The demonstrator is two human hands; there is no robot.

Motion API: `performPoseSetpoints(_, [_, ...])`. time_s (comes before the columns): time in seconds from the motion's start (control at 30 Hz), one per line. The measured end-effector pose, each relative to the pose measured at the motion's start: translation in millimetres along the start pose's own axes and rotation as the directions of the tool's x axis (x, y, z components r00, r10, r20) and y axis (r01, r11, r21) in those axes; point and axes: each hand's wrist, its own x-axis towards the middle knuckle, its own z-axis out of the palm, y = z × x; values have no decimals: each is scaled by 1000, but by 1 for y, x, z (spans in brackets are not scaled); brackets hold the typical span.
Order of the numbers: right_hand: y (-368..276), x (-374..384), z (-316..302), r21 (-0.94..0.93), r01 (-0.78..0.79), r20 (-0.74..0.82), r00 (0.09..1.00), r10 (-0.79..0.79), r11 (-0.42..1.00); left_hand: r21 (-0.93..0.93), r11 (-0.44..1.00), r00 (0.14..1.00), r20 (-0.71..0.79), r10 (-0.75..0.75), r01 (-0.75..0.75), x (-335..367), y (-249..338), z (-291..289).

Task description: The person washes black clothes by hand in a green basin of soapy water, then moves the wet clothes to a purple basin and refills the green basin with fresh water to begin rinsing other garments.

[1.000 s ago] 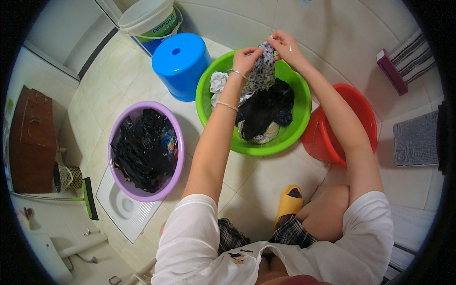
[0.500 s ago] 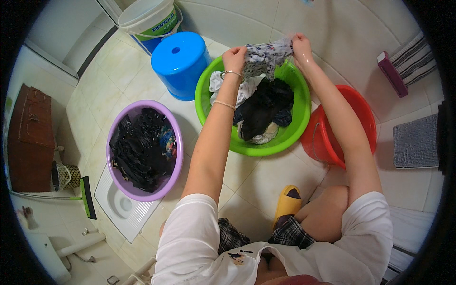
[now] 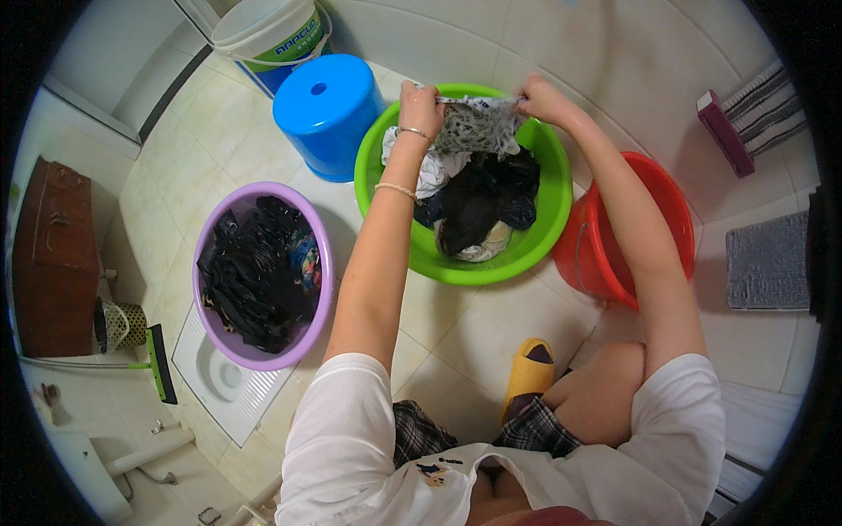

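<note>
A thin white garment with a dark pattern (image 3: pixel 478 125) hangs stretched between my two hands, over the far side of a green basin (image 3: pixel 517 263). My left hand (image 3: pixel 422 110) is closed on its left upper corner. The opposite corner is pinched by my right hand (image 3: pixel 545 98). Below it in the basin lie black clothes (image 3: pixel 478 197), a white cloth (image 3: pixel 436 173) at the left and a pale rounded piece (image 3: pixel 485 245) at the near side. What sort of garment I hold does not show clearly.
A purple basin (image 3: pixel 328 289) of wet black clothes stands at the left, partly over a squat toilet (image 3: pixel 230 377). Behind are a blue stool (image 3: pixel 329 131) and a white bucket (image 3: pixel 263 26). A red bucket (image 3: pixel 574 263) stands beneath my right forearm.
Both hands have come slightly left, and the right one has also dropped a little. The patterned garment now hangs lower and flatter between them.
</note>
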Motion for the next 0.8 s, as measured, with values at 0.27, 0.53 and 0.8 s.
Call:
performPoseSetpoints(0.27, [1, 21, 20, 935, -109, -64, 883, 465, 336, -912, 109, 885, 347, -312, 396, 4, 21, 17])
performPoseSetpoints(0.53, [-110, 7, 15, 516, 309, -460, 887, -47, 799, -675, -710, 923, 373, -95, 200, 8, 30, 46])
performPoseSetpoints(0.8, [-51, 26, 35, 165, 58, -611, 790, 56, 985, -755, -415, 684, 646, -339, 508, 20, 38, 64])
